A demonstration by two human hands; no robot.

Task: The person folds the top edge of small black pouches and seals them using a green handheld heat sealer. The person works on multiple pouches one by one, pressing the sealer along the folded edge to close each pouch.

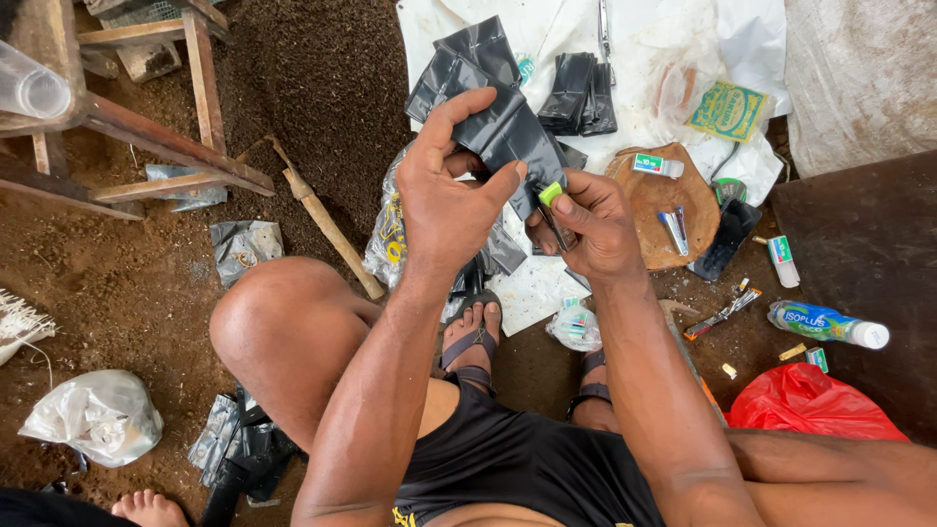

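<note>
Above crowded ground, left hand (444, 200) fingers gripping black pouch (508, 132) edge, right hand (595, 229) fingers pinching green-handled blade (551, 195).

Glossy black plastic pouch (508, 132): flat, creased, held upright and tilted above the white sheet, its lower edge gripped. Small lime-green plastic piece (550, 193): pinched just beside the pouch's lower right corner, a thin dark blade seen beneath it.

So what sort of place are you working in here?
Likely an informal outdoor or shed workspace at ground level: bare brown dirt floor, a rough wooden frame, and black plastic bags laid on a white sheet.
</note>
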